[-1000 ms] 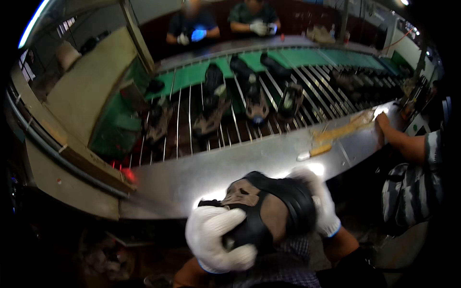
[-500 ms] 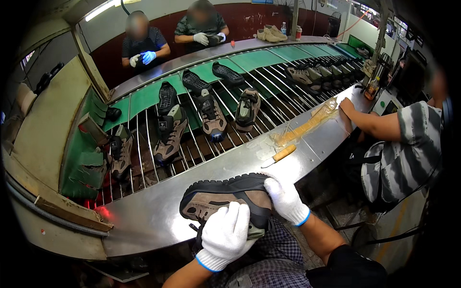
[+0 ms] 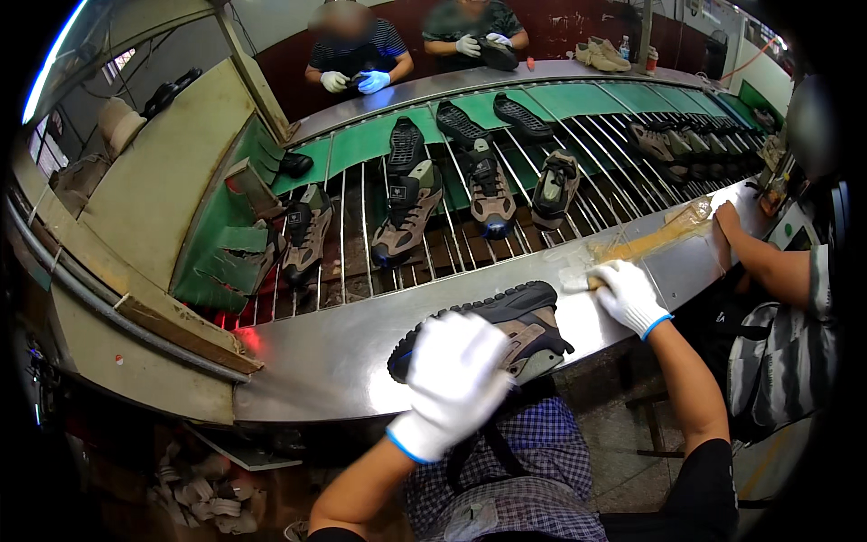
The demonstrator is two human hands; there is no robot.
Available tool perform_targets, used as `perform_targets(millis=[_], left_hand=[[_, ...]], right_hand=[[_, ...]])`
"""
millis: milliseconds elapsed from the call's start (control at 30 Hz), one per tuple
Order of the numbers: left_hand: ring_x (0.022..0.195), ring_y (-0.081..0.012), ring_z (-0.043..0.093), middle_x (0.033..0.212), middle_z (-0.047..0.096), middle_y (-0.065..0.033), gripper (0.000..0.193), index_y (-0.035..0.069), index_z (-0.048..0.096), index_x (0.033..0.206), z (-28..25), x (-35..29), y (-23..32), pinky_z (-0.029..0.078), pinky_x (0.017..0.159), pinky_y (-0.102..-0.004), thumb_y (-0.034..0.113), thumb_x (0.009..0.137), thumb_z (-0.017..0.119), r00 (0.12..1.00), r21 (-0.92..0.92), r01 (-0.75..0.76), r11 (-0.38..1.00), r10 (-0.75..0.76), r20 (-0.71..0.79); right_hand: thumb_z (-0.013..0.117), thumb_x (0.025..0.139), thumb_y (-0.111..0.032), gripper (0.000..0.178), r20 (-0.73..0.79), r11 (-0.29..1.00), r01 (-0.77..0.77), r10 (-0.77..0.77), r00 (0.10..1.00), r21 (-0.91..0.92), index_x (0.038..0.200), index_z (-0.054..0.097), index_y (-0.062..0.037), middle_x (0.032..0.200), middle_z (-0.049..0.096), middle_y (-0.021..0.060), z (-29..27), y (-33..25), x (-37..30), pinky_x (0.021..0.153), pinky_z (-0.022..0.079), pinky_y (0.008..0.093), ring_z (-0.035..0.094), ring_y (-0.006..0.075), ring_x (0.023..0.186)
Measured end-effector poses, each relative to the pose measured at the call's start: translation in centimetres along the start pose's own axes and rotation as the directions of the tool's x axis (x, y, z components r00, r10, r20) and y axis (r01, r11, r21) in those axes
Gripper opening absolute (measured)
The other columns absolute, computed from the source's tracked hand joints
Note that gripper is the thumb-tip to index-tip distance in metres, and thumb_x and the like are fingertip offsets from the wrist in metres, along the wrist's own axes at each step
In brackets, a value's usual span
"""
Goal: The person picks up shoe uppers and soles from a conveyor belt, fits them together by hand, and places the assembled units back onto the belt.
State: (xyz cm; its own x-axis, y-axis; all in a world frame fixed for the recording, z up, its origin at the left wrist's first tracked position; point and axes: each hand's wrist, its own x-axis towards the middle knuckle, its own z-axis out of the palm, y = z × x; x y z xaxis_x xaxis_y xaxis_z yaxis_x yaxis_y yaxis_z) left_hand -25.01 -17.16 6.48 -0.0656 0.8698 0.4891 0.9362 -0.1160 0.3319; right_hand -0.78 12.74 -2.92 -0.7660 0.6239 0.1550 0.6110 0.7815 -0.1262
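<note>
Brown-and-black shoe with lugged sole (image 3: 533,316) on side on shiny metal ledge (image 3: 312,361), long axis left-right. My white-gloved left hand (image 3: 459,379) nearer, over it, blurred; can't tell grip. White-gloved right hand (image 3: 627,294) curled at small yellowish handle (image 3: 594,283), hold unclear.

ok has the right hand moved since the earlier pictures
Yes: the right hand has left the shoe, moving rightward and forward over the metal ledge toward the yellow tape strip.
</note>
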Motion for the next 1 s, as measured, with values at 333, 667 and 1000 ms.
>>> perform_targets(millis=[333, 667, 1000], left_hand=[[0.133, -0.0412, 0.061, 0.146, 0.060, -0.0216, 0.110, 0.007, 0.042, 0.159, -0.8, -2.8, -4.1, 0.053, 0.110, -0.0480, 0.050, 0.073, 0.095, 0.806, -0.022, 0.476, 0.879, -0.425, 0.412], [0.123, -0.0384, 0.071, 0.139, 0.068, -0.0241, 0.093, 0.001, 0.052, 0.152, 0.0, -3.0, -3.4, 0.059, 0.103, -0.0427, 0.041, 0.078, 0.093, 0.860, -0.037, 0.438, 0.898, -0.406, 0.308], [0.119, -0.0401, 0.072, 0.140, 0.066, -0.0257, 0.090, -0.003, 0.052, 0.149, 0.0, -3.9, -4.6, 0.060, 0.099, -0.0436, 0.044, 0.082, 0.091, 0.916, -0.002, 0.297, 0.955, -0.284, 0.283]], right_hand=[[0.060, 0.104, -0.027, 0.031, 0.116, 0.914, 0.156, -0.213, 0.970, 0.376, 0.127, 0.069, -0.0075, 0.102, 0.073, 0.0219, -8.4, -10.7, -3.1, 0.089, 0.059, 0.0490, 0.074, 0.0406, 0.099], [0.062, 0.105, -0.029, 0.029, 0.076, 0.948, 0.283, -0.296, 0.952, 0.146, 0.095, 0.063, -0.0015, 0.067, 0.064, 0.0099, -7.8, -21.6, -3.8, 0.045, 0.055, 0.0397, 0.068, 0.0249, 0.052], [0.060, 0.106, -0.045, 0.038, 0.277, 0.965, 0.054, -0.127, 0.952, 0.256, 0.110, 0.064, -0.0083, 0.088, 0.072, 0.0145, -5.0, -15.1, -2.8, 0.071, 0.061, 0.0465, 0.074, 0.0364, 0.077]])
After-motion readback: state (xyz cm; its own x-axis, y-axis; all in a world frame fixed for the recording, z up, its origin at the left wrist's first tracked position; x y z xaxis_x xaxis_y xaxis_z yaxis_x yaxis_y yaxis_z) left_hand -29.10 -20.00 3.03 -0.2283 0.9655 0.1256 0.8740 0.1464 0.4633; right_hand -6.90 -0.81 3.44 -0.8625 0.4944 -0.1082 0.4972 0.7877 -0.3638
